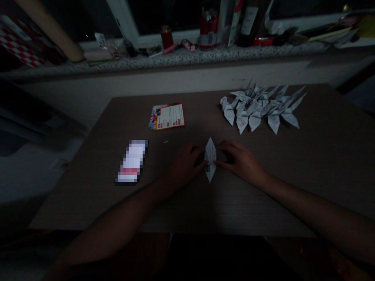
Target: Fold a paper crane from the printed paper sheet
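Note:
A narrow, diamond-shaped piece of folded paper [210, 154], pale with printed marks, stands between my two hands over the middle of the table. From its left side, my left hand [187, 160] pinches it with thumb and fingers. My right hand [240, 158] grips the opposite edge the same way, fingertips at the paper's right side. Beyond my right hand sits a cluster of several folded paper cranes [258, 107] with pointed wings and tails, made of similar printed paper.
A lit phone [132, 162] with a blurred screen lies left on the wooden table [96, 156]. A small stack of printed cards [170, 116] rests toward the back. Behind, the granite windowsill [164, 58] carries a red can [208, 31], a dark bottle [249, 23] and clutter.

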Motion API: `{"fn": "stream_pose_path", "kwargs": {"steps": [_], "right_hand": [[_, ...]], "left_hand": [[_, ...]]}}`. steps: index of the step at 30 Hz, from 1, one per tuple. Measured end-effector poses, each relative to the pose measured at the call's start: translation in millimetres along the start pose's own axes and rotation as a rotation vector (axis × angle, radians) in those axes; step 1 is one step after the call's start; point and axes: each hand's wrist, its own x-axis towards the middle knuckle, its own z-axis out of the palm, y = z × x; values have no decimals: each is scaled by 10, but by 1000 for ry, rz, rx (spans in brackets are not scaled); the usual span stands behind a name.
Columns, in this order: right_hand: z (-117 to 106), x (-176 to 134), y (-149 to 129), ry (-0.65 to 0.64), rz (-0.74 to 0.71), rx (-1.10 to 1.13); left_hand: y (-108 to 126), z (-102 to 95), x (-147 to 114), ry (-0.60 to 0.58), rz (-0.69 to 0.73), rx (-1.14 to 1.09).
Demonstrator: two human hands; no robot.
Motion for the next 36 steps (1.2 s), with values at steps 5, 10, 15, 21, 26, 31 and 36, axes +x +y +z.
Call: {"fn": "stream_pose_path", "kwargs": {"steps": [5, 10, 15, 21, 26, 31, 36], "right_hand": [[-2, 8, 10, 2, 9, -5], [13, 4, 43, 6, 7, 1], [17, 0, 52, -10, -17, -24], [5, -4, 20, 3, -46, -28], [16, 1, 17, -35, -50, 29], [16, 22, 23, -72, -26, 83], [15, 36, 50, -87, -52, 127]], "left_hand": [[18, -23, 24, -15, 2, -73], [21, -22, 33, -20, 36, -109], [11, 5, 18, -6, 40, -105], [7, 0, 38, -43, -61, -268], [-47, 27, 59, -22, -102, -327], [-64, 56, 58, -22, -115, -315], [-48, 63, 50, -10, -85, -253]]}}
